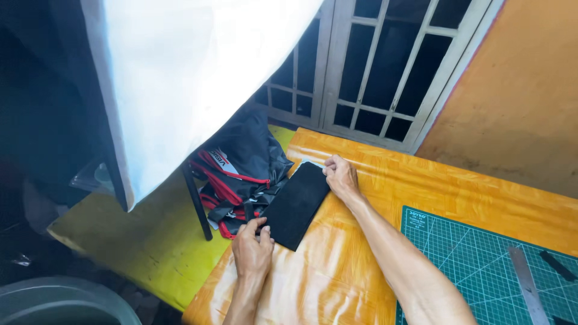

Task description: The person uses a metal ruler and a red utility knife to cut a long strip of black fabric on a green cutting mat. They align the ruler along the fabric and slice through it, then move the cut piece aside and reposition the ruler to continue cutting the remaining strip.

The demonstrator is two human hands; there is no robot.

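Black fabric piece point(295, 204) pinned on orange table point(421, 192) by 2 hands.

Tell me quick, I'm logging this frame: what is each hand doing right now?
Left hand: closed, pinching the near end of the black rectangular piece.
Right hand: closed, gripping the piece's far corner at the table edge.

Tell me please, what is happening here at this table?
A person holds a flat black rectangular piece at the left edge of an orange table. The left hand grips its near end, the right hand pinches its far corner. The piece hangs partly over the table edge. Below it, on the yellow floor, lies a black bag with red trim. To the right, a green cutting mat carries a metal ruler. A white sheet hangs above.
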